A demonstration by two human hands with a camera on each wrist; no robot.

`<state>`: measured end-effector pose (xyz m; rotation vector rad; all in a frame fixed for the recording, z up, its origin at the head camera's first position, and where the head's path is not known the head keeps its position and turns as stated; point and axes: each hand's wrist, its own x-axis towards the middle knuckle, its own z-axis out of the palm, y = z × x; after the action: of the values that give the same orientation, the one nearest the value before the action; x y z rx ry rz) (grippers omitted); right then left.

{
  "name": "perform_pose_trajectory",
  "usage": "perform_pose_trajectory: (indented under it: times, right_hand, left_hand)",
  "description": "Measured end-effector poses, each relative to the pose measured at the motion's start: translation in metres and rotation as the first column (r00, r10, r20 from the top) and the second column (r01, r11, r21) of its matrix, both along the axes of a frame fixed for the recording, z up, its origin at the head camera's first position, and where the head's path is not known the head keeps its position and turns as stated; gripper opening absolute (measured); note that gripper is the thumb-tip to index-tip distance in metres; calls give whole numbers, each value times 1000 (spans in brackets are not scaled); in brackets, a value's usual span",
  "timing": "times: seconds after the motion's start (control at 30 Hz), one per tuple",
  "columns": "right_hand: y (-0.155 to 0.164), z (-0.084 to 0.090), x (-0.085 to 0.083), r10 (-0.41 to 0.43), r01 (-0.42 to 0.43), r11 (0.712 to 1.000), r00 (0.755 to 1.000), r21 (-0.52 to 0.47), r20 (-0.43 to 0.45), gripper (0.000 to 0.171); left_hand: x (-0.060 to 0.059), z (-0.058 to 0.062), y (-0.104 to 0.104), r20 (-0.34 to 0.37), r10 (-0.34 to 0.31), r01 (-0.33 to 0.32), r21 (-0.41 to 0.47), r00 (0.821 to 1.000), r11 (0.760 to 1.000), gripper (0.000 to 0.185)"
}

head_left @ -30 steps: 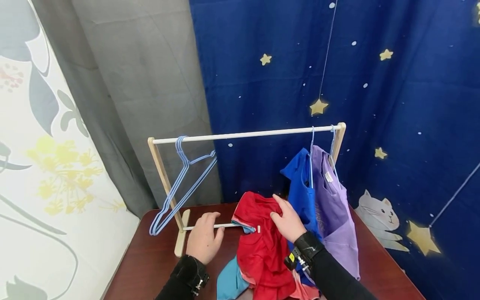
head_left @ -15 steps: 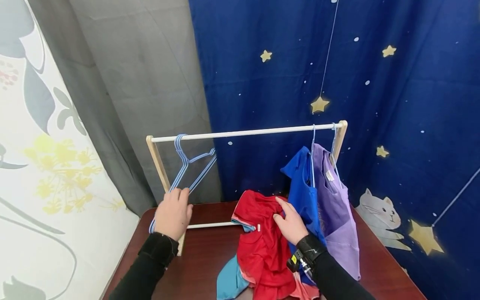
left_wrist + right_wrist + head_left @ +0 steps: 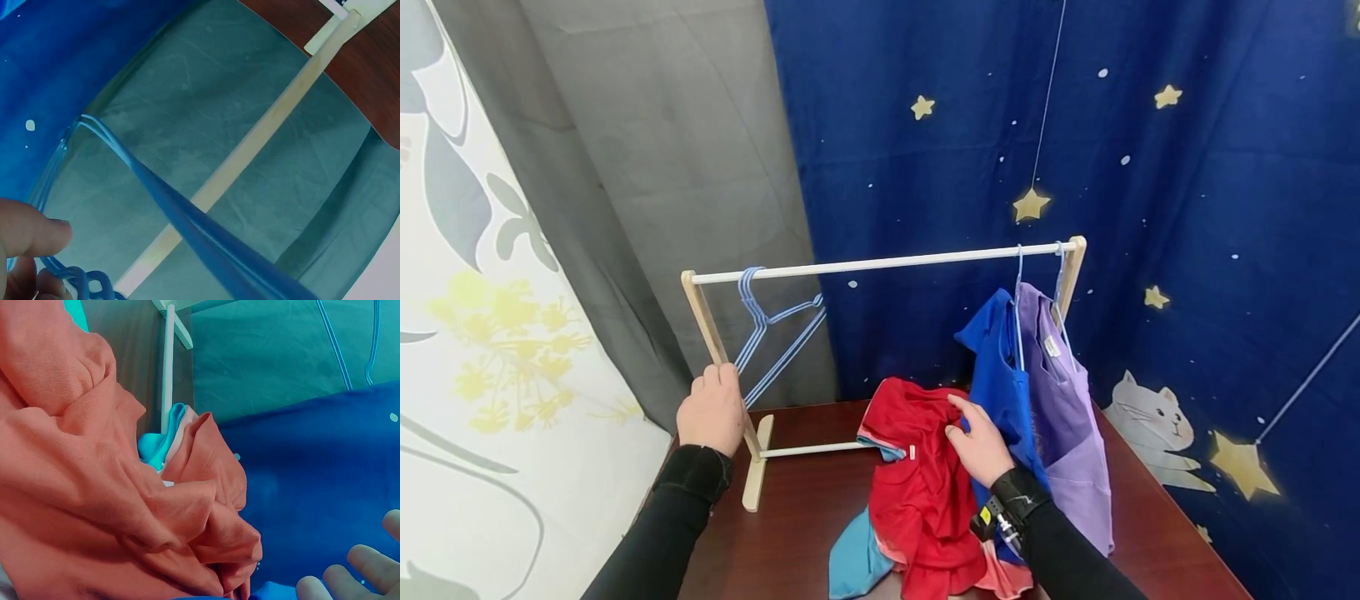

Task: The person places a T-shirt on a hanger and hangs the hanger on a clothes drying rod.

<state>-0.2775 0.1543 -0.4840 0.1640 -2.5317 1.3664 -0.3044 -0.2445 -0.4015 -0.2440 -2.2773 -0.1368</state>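
Several blue clothes hangers hang at the left end of the rack's white top rail. My left hand has its fingers curled round their lower side; in the left wrist view the thumb lies across the wires. A red garment lies crumpled on the table, with teal cloth and pink cloth under it. My right hand hovers at the red garment's upper right edge. In the right wrist view its fingers are spread and apart from the cloth.
The rack's wooden left post stands beside my left hand. A blue shirt and a purple garment hang at its right end. The brown table bears it all. Grey and blue star-printed curtains hang behind.
My left hand has moved left and up from beside the red garment to the hangers, and its fingers have curled round them. The right hand has stayed nearly still.
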Motion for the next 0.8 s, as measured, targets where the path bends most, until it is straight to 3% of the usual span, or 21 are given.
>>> perform_pose_trajectory:
  times: [0.13, 0.3, 0.43, 0.53, 0.6, 0.63, 0.8]
  right_hand:
    - [0, -2, 0, 9, -9, 1000, 1000, -7, 7, 52]
    - [0, -6, 2, 14, -14, 1000, 1000, -9, 14, 51]
    - [0, -9, 2, 9, -9, 1000, 1000, -6, 3, 50]
    - [0, -9, 2, 7, -7, 1000, 1000, -5, 0, 50]
    - [1, -10, 2, 3, -3, 1000, 1000, 0, -12, 48]
    - [1, -10, 2, 2, -2, 1000, 1000, 3, -18, 47]
    - [0, -12, 1, 4, -4, 1000, 1000, -13, -21, 40]
  left_hand:
    - [2, 2, -2, 30, 2, -3, 28, 1000, 1000, 17]
    - [12, 7, -1, 132, 5, -12, 55, 991, 998, 15]
    - [22, 13, 4, 213, -11, -3, 64, 977, 998, 16]
    - [28, 16, 8, 282, -58, 24, 122, 958, 992, 18]
    - [31, 18, 12, 343, -120, 54, 195, 932, 979, 21]
    - [32, 18, 13, 379, -162, 73, 239, 911, 968, 23]
    - [32, 18, 22, 514, -355, 102, 456, 781, 884, 31]
